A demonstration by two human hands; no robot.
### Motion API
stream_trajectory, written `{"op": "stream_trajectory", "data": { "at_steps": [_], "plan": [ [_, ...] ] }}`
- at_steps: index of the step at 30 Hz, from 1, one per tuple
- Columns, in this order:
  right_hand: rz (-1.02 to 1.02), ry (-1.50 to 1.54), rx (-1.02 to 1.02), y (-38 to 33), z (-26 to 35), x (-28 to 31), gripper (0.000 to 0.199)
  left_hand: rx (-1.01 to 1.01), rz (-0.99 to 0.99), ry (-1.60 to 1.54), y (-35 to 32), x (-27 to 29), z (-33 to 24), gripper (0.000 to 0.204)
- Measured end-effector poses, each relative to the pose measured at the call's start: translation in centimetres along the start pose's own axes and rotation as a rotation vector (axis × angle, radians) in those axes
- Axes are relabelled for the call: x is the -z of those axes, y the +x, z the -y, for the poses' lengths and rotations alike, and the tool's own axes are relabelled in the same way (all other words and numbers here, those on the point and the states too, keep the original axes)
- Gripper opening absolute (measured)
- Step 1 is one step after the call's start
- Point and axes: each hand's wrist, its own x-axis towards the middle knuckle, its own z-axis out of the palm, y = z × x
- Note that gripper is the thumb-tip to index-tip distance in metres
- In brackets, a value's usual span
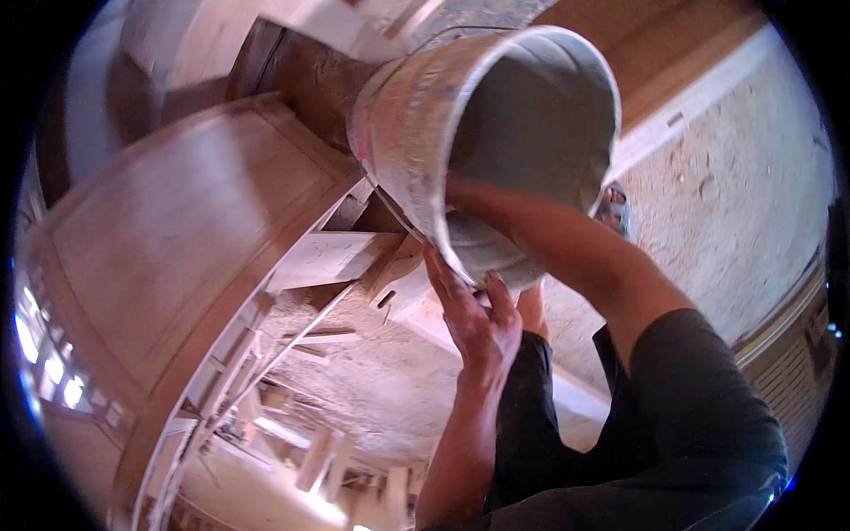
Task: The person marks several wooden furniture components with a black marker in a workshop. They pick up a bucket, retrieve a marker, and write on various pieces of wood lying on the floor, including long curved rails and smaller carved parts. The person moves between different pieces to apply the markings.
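Note:
A large worn bucket (403,133), pale and stained outside and grey inside, is tilted on its side with its mouth facing me. My left hand (478,323) grips the near lower rim, thumb on one side and fingers on the other. Through the mouth reaches my right forearm (567,234). The right hand lies hidden behind the bucket's wall, so its fingers and anything in them do not show. Whatever the bucket contains cannot be made out.
To the left stands a wide brown wooden panel or tabletop (168,239). Below it are wooden pieces (323,257) and scattered offcuts (319,460) on the dusty floor (372,380). A long brown board (660,53) with a pale edge lies at far right. A sandalled foot (614,209) shows beyond my arm.

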Motion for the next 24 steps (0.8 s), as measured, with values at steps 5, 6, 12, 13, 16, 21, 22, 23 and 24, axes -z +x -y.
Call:
{"op": "stream_trajectory", "data": {
  "at_steps": [5,6,12,13,16,21,22,23,24],
  "plan": [
    [0.134,-0.283,0.024,5.1,-3.0,-4.9,0.037,-0.133,-0.099,0.093,0.3,1.9,2.8,0.084],
    [0.144,-0.315,0.03,5.2,-3.5,-5.1,0.036,-0.138,-0.112,0.092,0.3,2.3,3.4,0.084],
    [0.084,-0.417,0.069,2.4,-4.1,-3.0,0.034,-0.091,-0.142,-0.011,0.1,2.8,4.2,0.071],
    [0.044,-0.415,0.078,1.6,-4.0,-2.1,0.034,-0.119,-0.147,-0.003,0.7,2.9,3.6,0.069],
    [-0.065,-0.226,0.086,-1.3,-2.6,0.0,0.033,0.141,-0.119,-0.117,2.2,4.0,4.4,0.061],
    [-0.172,0.495,-0.266,-10.3,8.2,7.5,0.017,0.239,-0.224,-0.193,6.2,8.7,5.6,0.044],
    [-0.185,0.557,-0.229,-11.7,9.4,8.4,0.018,0.228,-0.263,-0.197,6.8,9.1,5.7,0.041],
    [-0.189,0.626,-0.183,-12.9,11.3,9.3,0.018,0.223,-0.269,-0.198,6.9,9.7,7.1,0.038],
    [-0.189,0.691,-0.128,-13.8,13.6,10.3,0.018,0.212,-0.284,-0.198,7.0,10.2,8.9,0.036]
  ]
}}
